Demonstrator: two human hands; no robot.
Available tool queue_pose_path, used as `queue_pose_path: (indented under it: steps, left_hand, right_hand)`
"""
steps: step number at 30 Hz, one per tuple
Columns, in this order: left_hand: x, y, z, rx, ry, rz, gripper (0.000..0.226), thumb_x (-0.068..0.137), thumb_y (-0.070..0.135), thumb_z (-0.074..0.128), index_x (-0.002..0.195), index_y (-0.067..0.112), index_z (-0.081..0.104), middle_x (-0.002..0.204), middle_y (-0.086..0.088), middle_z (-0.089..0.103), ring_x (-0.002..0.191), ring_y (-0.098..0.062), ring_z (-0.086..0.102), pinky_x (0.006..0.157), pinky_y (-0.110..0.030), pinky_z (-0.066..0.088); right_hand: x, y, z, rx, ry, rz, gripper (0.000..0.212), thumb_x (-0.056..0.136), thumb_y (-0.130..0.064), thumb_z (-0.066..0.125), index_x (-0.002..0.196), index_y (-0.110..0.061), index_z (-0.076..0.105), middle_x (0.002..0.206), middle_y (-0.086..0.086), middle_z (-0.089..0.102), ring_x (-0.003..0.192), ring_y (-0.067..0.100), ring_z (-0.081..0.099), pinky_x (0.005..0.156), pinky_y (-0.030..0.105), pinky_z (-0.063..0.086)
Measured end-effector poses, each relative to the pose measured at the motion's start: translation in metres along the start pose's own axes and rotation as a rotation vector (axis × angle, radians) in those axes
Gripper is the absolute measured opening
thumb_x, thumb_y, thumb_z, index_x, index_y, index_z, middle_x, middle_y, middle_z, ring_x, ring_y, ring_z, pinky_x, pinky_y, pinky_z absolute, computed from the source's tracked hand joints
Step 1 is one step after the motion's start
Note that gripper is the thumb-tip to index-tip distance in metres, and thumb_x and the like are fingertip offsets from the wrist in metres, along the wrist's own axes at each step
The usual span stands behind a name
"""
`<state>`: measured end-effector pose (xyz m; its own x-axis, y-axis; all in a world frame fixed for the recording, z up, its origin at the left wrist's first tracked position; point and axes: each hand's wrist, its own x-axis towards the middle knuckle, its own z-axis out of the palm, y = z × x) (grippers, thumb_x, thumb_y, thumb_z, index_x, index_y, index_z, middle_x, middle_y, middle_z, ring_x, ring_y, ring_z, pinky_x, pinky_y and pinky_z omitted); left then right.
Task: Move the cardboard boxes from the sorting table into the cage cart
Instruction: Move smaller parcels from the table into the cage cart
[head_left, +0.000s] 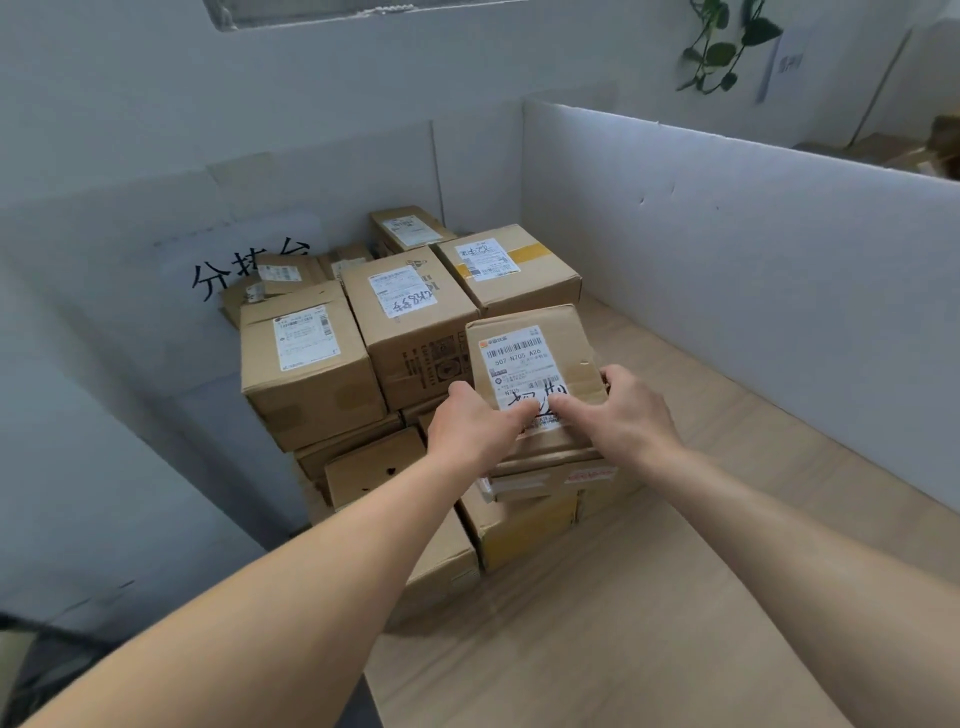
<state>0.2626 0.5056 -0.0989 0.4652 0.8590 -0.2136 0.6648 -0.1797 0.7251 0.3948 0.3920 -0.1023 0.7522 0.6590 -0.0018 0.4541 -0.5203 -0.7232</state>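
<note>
Head view. A: Which box is up?

B: The labelled box (530, 358), front of the pile. It sits on a flatter box (550, 475) w/ red print, not on the bare worktop (701, 545). Both hands are clamped on it. The left hand (475, 423) is curled round its near-left corner, thumb over the label. The right hand (626, 402) is on its near-right edge, fingers wrapped down the side, thumb on top.

A: Grip ok for the lift?

B: Prob fine, it looks small & light. But both hands are at the near end, so the far end could dip. I'd slide the fingers under the btm edge, or shift one hand further back, before taking the weight.

A: Anything crowding it?

B: Tall box (410, 322) at its left-rear, touching or v. close, can't tell which. Taped box (509, 265) just behind it. Lift straight up first, then pull back toward the body, so it doesn't drag either one. Watch the flatter box underneath too: it rests on a yellowish box (524, 535) & may shift if the top one is slid off rather than lifted.

A: Right of it?

B: Bare worktop, then the white partition (727, 234), well apart. Room to swing that way.

A: Cart?

B: Cage cart not in view, so can't tell which way to turn. Plenty more boxes on the pile, so I'd judge the task is early-ish. No need to rush this one.
</note>
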Motion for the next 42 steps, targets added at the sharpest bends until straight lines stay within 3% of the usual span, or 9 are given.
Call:
queue_pose_path:
  steps: [3,7,12,18,22,25,30,34,42]
  left_hand:
    - [-0.019,-0.010,-0.027,-0.006,0.034,0.017,0.066,0.080,0.061,0.075,0.116,0.015,0.044,0.109,0.001,0.061,0.097,-0.020,0.062,0.076,-0.035,0.055]
    - [-0.052,-0.035,-0.065,-0.042,0.067,0.018,0.064,0.080,0.060,0.075,0.113,0.016,0.043,0.107,0.003,0.059,0.094,-0.018,0.060,0.071,-0.032,0.050]
    - [-0.101,-0.084,-0.118,-0.089,0.123,0.013,0.062,0.081,0.059,0.075,0.112,0.017,0.042,0.107,0.004,0.059,0.089,-0.014,0.057,0.058,-0.024,0.042]
    - [-0.164,-0.154,-0.206,-0.125,0.244,-0.003,0.065,0.079,0.061,0.076,0.114,0.017,0.044,0.109,0.004,0.058,0.093,-0.015,0.057,0.062,-0.025,0.044]
    - [-0.208,-0.205,-0.276,-0.128,0.348,-0.046,0.064,0.078,0.062,0.076,0.110,0.017,0.042,0.104,0.004,0.054,0.093,-0.016,0.054,0.067,-0.028,0.042]
    - [-0.240,-0.246,-0.329,-0.159,0.435,-0.095,0.064,0.078,0.062,0.076,0.112,0.017,0.044,0.107,0.003,0.058,0.094,-0.017,0.057,0.061,-0.028,0.043]
    - [-0.291,-0.312,-0.410,-0.159,0.612,-0.183,0.073,0.074,0.066,0.076,0.117,0.014,0.048,0.116,-0.002,0.064,0.105,-0.022,0.062,0.084,-0.038,0.054]
    - [-0.329,-0.362,-0.461,-0.143,0.737,-0.257,0.070,0.077,0.066,0.074,0.113,0.013,0.046,0.117,-0.003,0.063,0.107,-0.023,0.061,0.080,-0.034,0.048]
    - [-0.385,-0.462,-0.527,-0.165,0.969,-0.435,0.073,0.075,0.068,0.074,0.118,0.017,0.046,0.118,-0.001,0.064,0.104,-0.020,0.064,0.084,-0.037,0.058]
  right_hand:
    - [-0.019,-0.022,0.008,0.015,0.012,-0.047,0.043,0.084,-0.058,0.073,0.109,-0.027,0.055,0.098,-0.012,0.063,0.089,0.013,0.059,0.062,0.021,0.041]
    - [-0.050,-0.054,0.023,-0.005,0.027,-0.102,0.052,0.080,-0.063,0.073,0.110,-0.024,0.059,0.099,-0.011,0.067,0.091,0.013,0.064,0.076,0.033,0.053]
    - [-0.107,-0.103,0.048,-0.030,-0.022,-0.172,0.050,0.078,-0.063,0.073,0.105,-0.024,0.058,0.095,-0.012,0.067,0.088,0.011,0.065,0.077,0.037,0.056]
    - [-0.187,-0.186,0.092,-0.036,-0.090,-0.284,0.050,0.081,-0.061,0.073,0.108,-0.023,0.056,0.095,-0.013,0.066,0.088,0.010,0.064,0.078,0.037,0.056]
    - [-0.240,-0.251,0.132,-0.013,-0.128,-0.389,0.050,0.081,-0.059,0.074,0.108,-0.021,0.057,0.093,-0.012,0.065,0.083,0.006,0.060,0.069,0.029,0.049]
    - [-0.279,-0.304,0.166,-0.014,-0.175,-0.477,0.054,0.080,-0.061,0.073,0.109,-0.019,0.057,0.096,-0.008,0.066,0.087,0.014,0.063,0.079,0.038,0.055]
    - [-0.340,-0.386,0.221,-0.004,-0.284,-0.618,0.050,0.080,-0.061,0.074,0.101,-0.019,0.055,0.093,-0.007,0.064,0.085,0.017,0.062,0.075,0.036,0.052]
    - [-0.385,-0.441,0.268,0.028,-0.389,-0.715,0.049,0.079,-0.059,0.076,0.101,-0.020,0.055,0.091,-0.009,0.062,0.087,0.018,0.062,0.075,0.034,0.049]
    - [-0.455,-0.525,0.370,0.014,-0.594,-0.927,0.056,0.075,-0.066,0.074,0.104,-0.023,0.055,0.099,-0.005,0.069,0.093,0.020,0.067,0.082,0.039,0.056]
